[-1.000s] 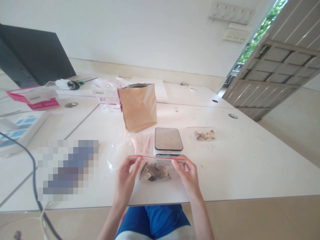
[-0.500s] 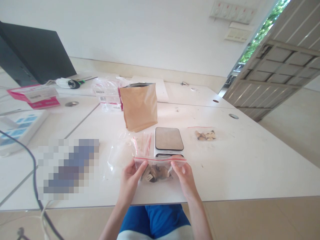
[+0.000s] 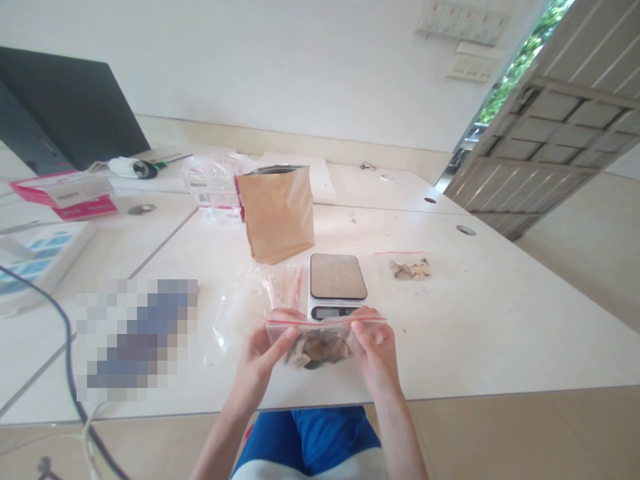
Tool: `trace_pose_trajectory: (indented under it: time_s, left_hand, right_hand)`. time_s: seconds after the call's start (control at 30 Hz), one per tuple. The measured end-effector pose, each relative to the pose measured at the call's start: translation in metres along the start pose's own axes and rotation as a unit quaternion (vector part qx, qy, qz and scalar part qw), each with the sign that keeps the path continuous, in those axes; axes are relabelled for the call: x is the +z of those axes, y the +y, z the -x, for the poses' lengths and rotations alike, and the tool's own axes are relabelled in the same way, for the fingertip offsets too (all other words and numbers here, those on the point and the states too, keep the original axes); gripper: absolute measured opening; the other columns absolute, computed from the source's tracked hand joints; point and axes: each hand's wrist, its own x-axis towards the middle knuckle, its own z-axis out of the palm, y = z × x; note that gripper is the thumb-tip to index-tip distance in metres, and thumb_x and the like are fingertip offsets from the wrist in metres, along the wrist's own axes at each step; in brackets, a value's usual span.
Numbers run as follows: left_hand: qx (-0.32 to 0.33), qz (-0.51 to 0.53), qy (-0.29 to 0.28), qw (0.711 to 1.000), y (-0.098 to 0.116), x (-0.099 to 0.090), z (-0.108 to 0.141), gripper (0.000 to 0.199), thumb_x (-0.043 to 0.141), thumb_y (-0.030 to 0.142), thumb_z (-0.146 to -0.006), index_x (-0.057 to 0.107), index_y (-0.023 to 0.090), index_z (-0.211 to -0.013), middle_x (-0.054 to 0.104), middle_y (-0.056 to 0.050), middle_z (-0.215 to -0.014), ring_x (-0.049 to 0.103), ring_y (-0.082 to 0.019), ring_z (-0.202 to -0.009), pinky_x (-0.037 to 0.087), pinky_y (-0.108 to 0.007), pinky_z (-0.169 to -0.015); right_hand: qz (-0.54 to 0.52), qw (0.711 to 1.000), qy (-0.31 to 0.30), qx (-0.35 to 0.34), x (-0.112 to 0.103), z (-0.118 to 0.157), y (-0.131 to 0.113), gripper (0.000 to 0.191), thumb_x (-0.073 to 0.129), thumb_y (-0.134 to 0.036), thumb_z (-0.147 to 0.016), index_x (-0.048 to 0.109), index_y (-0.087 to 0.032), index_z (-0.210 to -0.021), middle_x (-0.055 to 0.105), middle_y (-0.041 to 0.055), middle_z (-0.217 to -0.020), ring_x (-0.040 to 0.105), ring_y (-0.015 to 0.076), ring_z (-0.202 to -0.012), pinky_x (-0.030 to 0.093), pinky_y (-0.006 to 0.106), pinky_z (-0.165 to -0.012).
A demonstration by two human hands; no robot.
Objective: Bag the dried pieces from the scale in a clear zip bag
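Both of my hands hold a clear zip bag [image 3: 320, 337] with a red seal strip, just above the table's near edge. Brown and pale pieces lie in its bottom. My left hand [image 3: 260, 363] grips the bag's left side with the thumb on its front. At the right end of the red strip, my right hand [image 3: 375, 350] pinches the top. Right behind the bag sits a small digital scale [image 3: 337, 279] with nothing on its platform.
A brown paper pouch [image 3: 278, 212] stands open behind the scale. Empty zip bags [image 3: 280, 285] lie left of the scale; a filled one [image 3: 411, 268] lies to its right. Pink boxes [image 3: 65, 195], a dark monitor [image 3: 65, 110] and a cable [image 3: 55, 313] occupy the left. A wooden door [image 3: 560, 127] stands at the right.
The bag has risen slightly and shifted a little right. My hands have drawn closer together on it, and the scale's display has come into view behind the seal.
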Motion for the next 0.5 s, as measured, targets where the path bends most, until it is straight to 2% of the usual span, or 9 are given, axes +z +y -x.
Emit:
trace_pose_trajectory:
  time_s: [0.1, 0.27, 0.37, 0.5]
  left_hand:
    - [0.008, 0.026, -0.005, 1.0, -0.001, -0.001, 0.001, 0.027, 0.067, 0.043, -0.077, 0.07, 0.02, -0.089, 0.07, -0.002, -0.092, 0.062, -0.017, -0.088, 0.049, -0.022, -0.077]
    - [0.021, -0.003, 0.086, 0.996, 0.0, 0.002, 0.0, 0.021, 0.071, 0.039, -0.073, 0.07, 0.018, -0.075, 0.069, 0.001, -0.071, 0.06, -0.01, -0.067, 0.047, -0.016, -0.063]
    - [0.036, 0.004, 0.143, 0.989, 0.0, 0.005, 0.002, 0.024, 0.074, 0.04, -0.069, 0.071, 0.017, -0.073, 0.07, 0.0, -0.068, 0.061, -0.011, -0.064, 0.048, -0.017, -0.061]
    - [0.039, -0.018, 0.184, 0.982, 0.001, 0.009, 0.005, 0.029, 0.073, 0.043, -0.069, 0.071, 0.015, -0.076, 0.072, -0.002, -0.071, 0.064, -0.014, -0.064, 0.051, -0.021, -0.06]
  right_hand:
    - [-0.032, 0.999, -0.022, 0.03, 0.001, -0.002, -0.001, 0.019, 0.068, -0.041, -0.076, 0.068, -0.022, -0.074, 0.057, -0.0017, -0.072, 0.052, 0.0116, -0.069, 0.041, 0.023, -0.064]
    - [-0.02, 0.996, -0.074, 0.05, -0.001, -0.005, -0.005, 0.021, 0.069, -0.042, -0.076, 0.071, -0.023, -0.081, 0.062, 0.0003, -0.079, 0.056, 0.014, -0.075, 0.044, 0.026, -0.069]
    - [-0.004, 0.994, -0.102, 0.043, 0.001, -0.006, -0.01, 0.023, 0.07, -0.044, -0.074, 0.072, -0.022, -0.081, 0.065, 0.0021, -0.078, 0.058, 0.0164, -0.074, 0.046, 0.028, -0.068]
    - [0.02, 0.992, -0.119, 0.046, 0.009, -0.007, -0.019, 0.021, 0.073, -0.041, -0.071, 0.072, -0.022, -0.079, 0.067, 0.0033, -0.08, 0.061, 0.0191, -0.076, 0.049, 0.031, -0.068]
